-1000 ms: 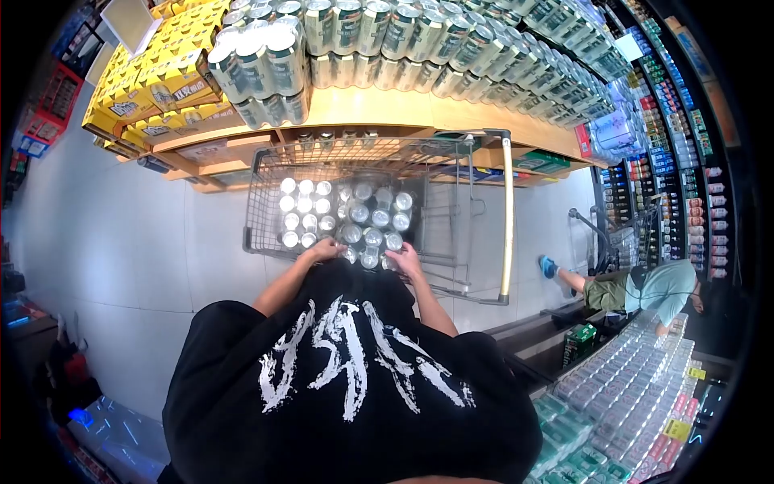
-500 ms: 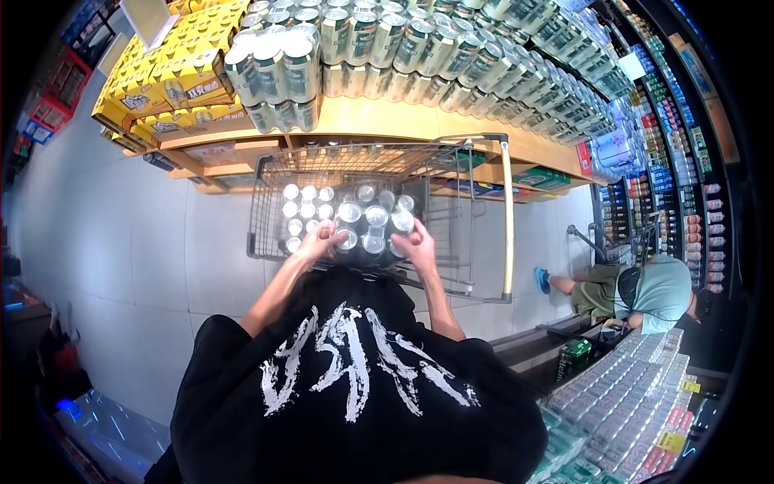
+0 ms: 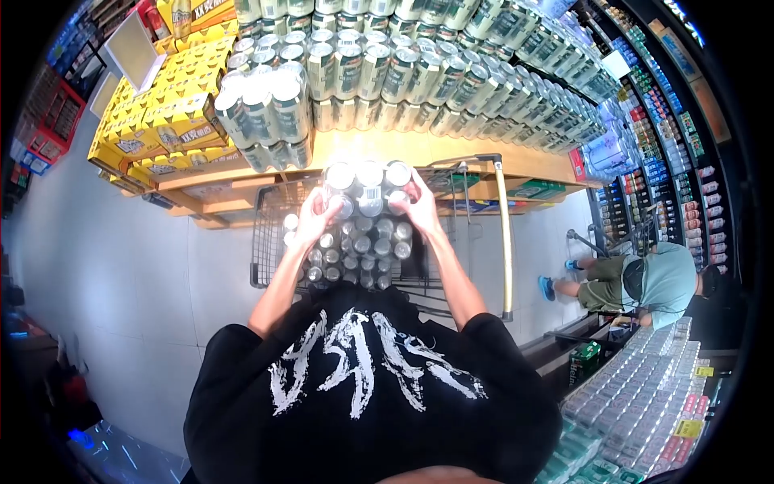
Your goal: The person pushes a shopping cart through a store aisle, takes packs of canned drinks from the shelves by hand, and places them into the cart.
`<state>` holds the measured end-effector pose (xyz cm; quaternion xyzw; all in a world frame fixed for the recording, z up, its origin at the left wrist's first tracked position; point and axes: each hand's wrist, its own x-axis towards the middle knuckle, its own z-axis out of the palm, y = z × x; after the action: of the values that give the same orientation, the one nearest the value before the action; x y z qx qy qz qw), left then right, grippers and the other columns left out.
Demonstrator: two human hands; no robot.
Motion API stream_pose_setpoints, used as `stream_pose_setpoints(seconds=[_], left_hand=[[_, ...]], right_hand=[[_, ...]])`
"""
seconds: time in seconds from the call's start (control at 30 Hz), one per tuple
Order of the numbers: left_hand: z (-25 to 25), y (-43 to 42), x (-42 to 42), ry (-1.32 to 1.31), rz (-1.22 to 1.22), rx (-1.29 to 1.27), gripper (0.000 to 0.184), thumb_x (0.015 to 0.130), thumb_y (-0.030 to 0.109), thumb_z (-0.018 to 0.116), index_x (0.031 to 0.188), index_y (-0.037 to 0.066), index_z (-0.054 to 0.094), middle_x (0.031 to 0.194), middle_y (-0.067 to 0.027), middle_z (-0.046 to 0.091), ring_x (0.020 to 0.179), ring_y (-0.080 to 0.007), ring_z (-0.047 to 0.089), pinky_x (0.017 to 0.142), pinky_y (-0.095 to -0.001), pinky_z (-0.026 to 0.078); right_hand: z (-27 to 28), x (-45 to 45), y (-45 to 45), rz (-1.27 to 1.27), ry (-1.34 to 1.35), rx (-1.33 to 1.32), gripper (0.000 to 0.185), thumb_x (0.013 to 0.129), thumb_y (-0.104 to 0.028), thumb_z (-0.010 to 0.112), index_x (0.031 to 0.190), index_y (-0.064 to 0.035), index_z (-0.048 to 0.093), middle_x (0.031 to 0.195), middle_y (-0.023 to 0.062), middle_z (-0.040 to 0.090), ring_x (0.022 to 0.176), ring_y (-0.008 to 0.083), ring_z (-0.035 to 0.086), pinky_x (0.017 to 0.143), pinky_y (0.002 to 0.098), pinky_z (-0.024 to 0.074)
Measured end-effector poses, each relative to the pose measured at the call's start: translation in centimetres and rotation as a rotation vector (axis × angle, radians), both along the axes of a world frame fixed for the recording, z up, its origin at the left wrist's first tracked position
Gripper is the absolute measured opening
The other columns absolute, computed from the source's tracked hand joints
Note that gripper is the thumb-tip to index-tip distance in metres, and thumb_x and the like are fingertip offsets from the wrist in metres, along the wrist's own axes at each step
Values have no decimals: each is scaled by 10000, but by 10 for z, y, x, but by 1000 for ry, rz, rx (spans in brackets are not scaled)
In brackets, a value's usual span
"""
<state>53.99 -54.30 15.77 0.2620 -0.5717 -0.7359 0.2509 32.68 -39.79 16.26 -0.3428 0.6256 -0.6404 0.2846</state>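
Note:
A shrink-wrapped pack of beverage cans point(image 3: 369, 194) is held up between my two hands, its round lids facing me. My left hand point(image 3: 318, 219) grips the pack's left side. On the opposite side, my right hand point(image 3: 420, 208) has its fingers closed around the edge. Underneath, more cans point(image 3: 363, 244) sit in the wire shopping cart point(image 3: 260, 242). The raised pack is over the cart's far part, close to the wooden display ledge point(image 3: 379, 148).
Stacked can packs point(image 3: 403, 73) line the ledge, with yellow cartons point(image 3: 173, 121) at left. The cart's handle point(image 3: 504, 242) is to the right. A person in a light green shirt point(image 3: 665, 278) stands farther right, near more stacked cans point(image 3: 637, 395) and a bottle shelf point(image 3: 657, 153).
Both hands have raised the pack and carried it away from me, toward the ledge. Cans beneath it in the cart now show. The view has shifted slightly.

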Motion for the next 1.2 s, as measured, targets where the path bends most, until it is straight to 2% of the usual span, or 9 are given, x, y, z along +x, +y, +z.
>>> stream_pose_setpoints(seconds=[0.3,0.43,0.47,0.6,0.93,1.0,1.07,1.13,1.2], left_hand=[[-9,-81,-50,-17,98,-80,262,867,98,648,849,116,387,888,19,561,784,-85,560,593,-246,540],[-49,-98,-74,-9,240,-228,271,849,136,675,877,81,411,786,-11,528,541,-73,463,446,-245,370],[-56,-101,-75,-66,192,-183,277,880,86,633,870,120,359,857,9,540,741,-93,529,525,-240,493],[-93,-108,-83,-40,260,-213,259,876,96,635,885,123,378,939,-5,579,811,-112,577,577,-278,524],[-100,-134,-92,-150,305,-124,245,892,210,639,875,156,400,870,59,531,793,-73,555,584,-291,531],[-90,-125,-91,-75,356,-54,245,891,213,640,879,155,402,873,66,531,795,-66,551,578,-281,522],[-82,-116,-90,-154,377,100,337,859,372,645,1005,136,454,956,9,528,890,-135,544,706,-340,494],[-19,-92,-87,-98,304,487,530,829,511,623,1146,108,487,985,-27,506,885,-178,516,788,-331,431],[-72,-104,-94,-68,141,615,800,779,672,541,1354,140,380,1208,-109,504,1048,-291,520,855,-477,433]], right_hand=[[-9,-51,-92,27,-46,-72,869,634,81,714,1407,-13,329,1035,69,622,952,145,584,840,275,483],[-9,-68,-117,65,-86,4,872,643,146,663,1419,-47,315,985,58,604,914,141,584,817,263,492],[-8,-73,-123,81,-63,15,873,637,154,665,1414,-47,321,986,59,608,918,140,585,815,263,494],[-1,-82,-140,126,4,50,878,614,185,679,1392,-46,344,991,60,630,941,139,592,815,272,500],[2,-101,-168,165,-147,174,856,628,169,693,1377,-57,345,989,111,661,908,180,634,820,310,507],[2,-102,-170,179,-196,144,773,691,209,556,1380,-54,327,989,122,658,909,197,649,808,312,514],[-11,-111,-177,182,-284,88,740,713,223,474,1382,-51,319,986,123,657,908,205,656,814,313,515],[-16,-114,-182,133,-250,160,727,719,211,419,1379,-79,329,967,104,663,902,183,663,616,273,491],[-19,-117,-183,110,-259,242,728,718,202,442,1375,-96,342,958,90,667,890,163,664,499,248,438]])
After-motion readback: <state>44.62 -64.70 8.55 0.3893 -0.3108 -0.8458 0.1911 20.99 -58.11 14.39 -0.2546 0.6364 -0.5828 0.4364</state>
